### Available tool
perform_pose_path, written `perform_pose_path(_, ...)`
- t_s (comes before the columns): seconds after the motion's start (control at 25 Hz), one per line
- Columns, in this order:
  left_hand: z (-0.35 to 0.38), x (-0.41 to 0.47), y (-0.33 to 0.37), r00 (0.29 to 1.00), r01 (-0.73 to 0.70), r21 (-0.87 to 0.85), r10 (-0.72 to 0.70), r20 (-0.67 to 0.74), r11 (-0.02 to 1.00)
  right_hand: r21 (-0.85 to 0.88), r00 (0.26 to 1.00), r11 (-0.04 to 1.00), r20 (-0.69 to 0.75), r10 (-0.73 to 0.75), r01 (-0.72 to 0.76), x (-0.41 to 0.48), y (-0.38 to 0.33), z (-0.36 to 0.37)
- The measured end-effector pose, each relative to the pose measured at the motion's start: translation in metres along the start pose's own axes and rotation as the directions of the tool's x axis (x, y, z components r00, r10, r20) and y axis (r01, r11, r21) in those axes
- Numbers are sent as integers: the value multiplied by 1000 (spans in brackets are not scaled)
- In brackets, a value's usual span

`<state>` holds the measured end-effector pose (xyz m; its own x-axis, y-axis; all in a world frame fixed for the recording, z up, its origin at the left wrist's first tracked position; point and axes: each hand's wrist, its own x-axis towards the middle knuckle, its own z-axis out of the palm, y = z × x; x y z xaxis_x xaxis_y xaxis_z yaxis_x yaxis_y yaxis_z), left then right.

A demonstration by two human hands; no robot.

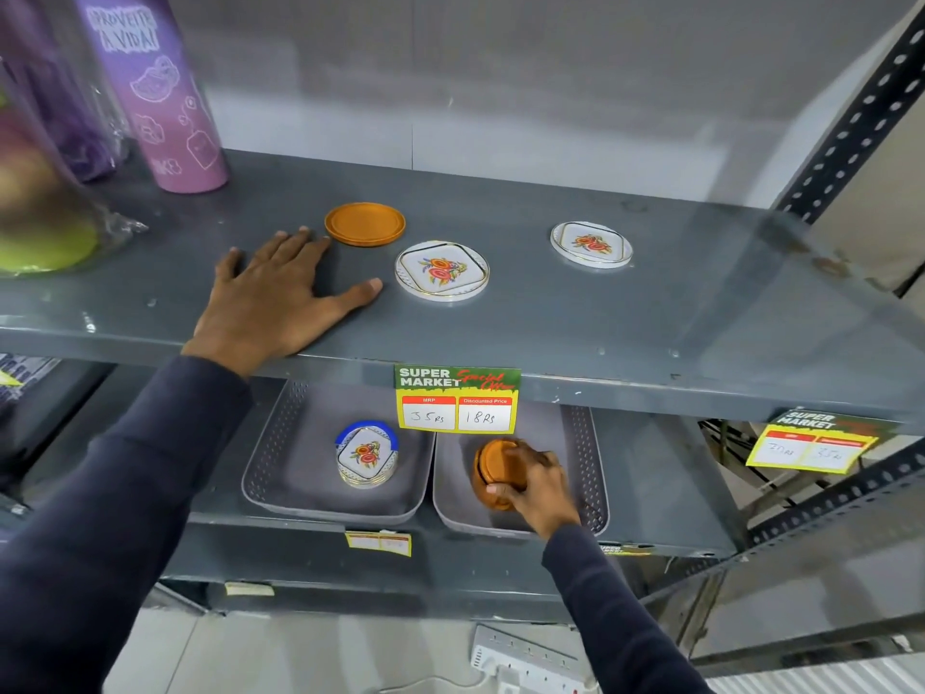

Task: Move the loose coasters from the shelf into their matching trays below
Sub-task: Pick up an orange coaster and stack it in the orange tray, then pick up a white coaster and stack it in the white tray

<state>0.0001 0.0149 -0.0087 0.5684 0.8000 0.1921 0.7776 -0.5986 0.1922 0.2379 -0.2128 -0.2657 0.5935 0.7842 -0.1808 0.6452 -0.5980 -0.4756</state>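
Right hand [533, 485] grips tilted orange coaster [493, 473] in right tray [595, 493]; left hand [273, 298] flat, splayed.

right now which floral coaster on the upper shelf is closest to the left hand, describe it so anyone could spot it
On the grey upper shelf, look just right of the flat left hand. The floral coaster lies by its thumb tip, in front of the orange coaster. The other floral coaster sits alone, far right.
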Motion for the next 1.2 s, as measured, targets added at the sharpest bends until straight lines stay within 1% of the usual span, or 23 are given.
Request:
perform_pose_path(0.16, -2, 0, 1, 1000, 2, 3, -2, 3, 1000, -64, 999, 998, 24, -22, 24, 3, 10, 12)
perform_pose_path(0.24, -2, -1, 1, 1000, 0, 2, 0, 6, 1000, -63, 998, 996, -10, -64, 63, 17, 34, 33)
perform_pose_path(0.32, -2, 0, 1, 1000, 1, 7, -1, 12, 1000, -43, 991, 992, -58, -123, 121, 12, 29, 24)
perform_pose_path(0.36, -2, 0, 1, 1000, 3, 8, -3, 14, 1000, -25, 980, 986, -104, -168, 166, 0, 12, 8)
perform_pose_path(0.4, -2, 0, 0, 1000, 4, 9, -4, 14, 1000, -13, 953, 973, -202, -226, 229, -14, -7, -10)
perform_pose_path(0.44, -3, 0, 0, 1000, 4, 9, -4, 14, 1000, 11, 879, 939, -355, -318, 345, -28, -23, -27)
perform_pose_path(0.48, -2, -1, 0, 1000, 3, 12, -3, 19, 1000, 2, 749, 877, -520, -410, 481, -44, -36, -41)
perform_pose_path(0.52, -3, -2, 0, 1000, 5, 16, -5, 22, 1000, -44, 580, 795, -660, -477, 604, -62, -52, -60)
perform_pose_path(0.56, -3, -2, 1, 1000, 5, 17, -6, 31, 1000, -113, 421, 717, -742, -521, 688, -79, -67, -79)
perform_pose_path(0.6, -2, -3, 3, 999, 9, 13, -10, 40, 1000, -177, 296, 653, -783, -547, 737, -93, -82, -99)
perform_pose_path(0.64, -3, -3, 3, 999, 15, 8, -15, 46, 1000, -223, 204, 608, -808, -553, 762, -105, -100, -120)
perform_pose_path(0.68, -4, -4, 4, 999, 19, 5, -19, 51, 1000, -245, 142, 584, -832, -537, 774, -114, -118, -140)
perform_pose_path(0.76, -6, -4, 4, 999, 25, 4, -26, 48, 1000, -229, 78, 556, -877, -474, 799, -121, -155, -178)
perform_pose_path(0.8, -6, -4, 4, 999, 29, 3, -29, 45, 1000, -203, 76, 546, -893, -443, 813, -119, -172, -193)
perform_pose_path(0.84, -7, -4, 4, 999, 31, 3, -31, 44, 1000, -166, 99, 552, -903, -418, 817, -112, -188, -203)
perform_pose_path(0.88, -8, -4, 4, 998, 31, 3, -31, 47, 1000, -118, 155, 573, -901, -406, 811, -99, -201, -211)
perform_pose_path(0.92, -8, -5, 5, 998, 29, 3, -29, 53, 1000, -50, 258, 613, -878, -403, 789, -84, -212, -215)
perform_pose_path(0.96, -8, -5, 6, 998, 27, 0, -27, 56, 1000, 25, 397, 670, -822, -408, 742, -68, -222, -219)
perform_pose_path(1.0, -8, -5, 6, 998, 25, -3, -25, 55, 1000, 86, 554, 738, -719, -419, 669, -52, -229, -219)
perform_pose_path(1.04, -8, -5, 6, 998, 26, -6, -25, 52, 1000, 108, 691, 807, -589, -419, 581, -37, -233, -217)
perform_pose_path(1.08, -9, -5, 6, 998, 27, -6, -27, 49, 1000, 84, 787, 866, -467, -402, 492, -25, -236, -214)
perform_pose_path(1.12, -8, -5, 5, 998, 30, -5, -30, 48, 1000, 39, 846, 905, -374, -380, 424, -15, -237, -210)
perform_pose_path(1.2, -8, -5, 4, 999, 32, -11, -31, 44, 999, -5, 893, 933, -288, -347, 361, -4, -235, -198)
